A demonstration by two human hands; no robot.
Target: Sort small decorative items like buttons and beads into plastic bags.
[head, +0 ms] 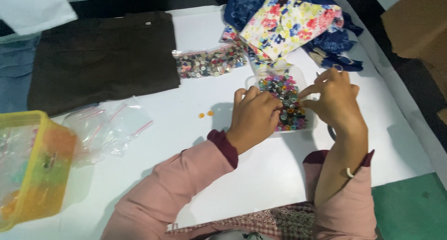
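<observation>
My left hand (253, 116) and right hand (334, 100) curl, fingertips pinching among mixed buttons in the clear tray (307, 123). Two orange buttons (205, 114) lie out at nine o'clock; most remain unsorted, I judge.

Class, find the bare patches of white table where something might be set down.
Bare: between brown garment and left hand, beside two orange buttons; also right of the right hand. Crowded: button tray, floral cloth.
</observation>
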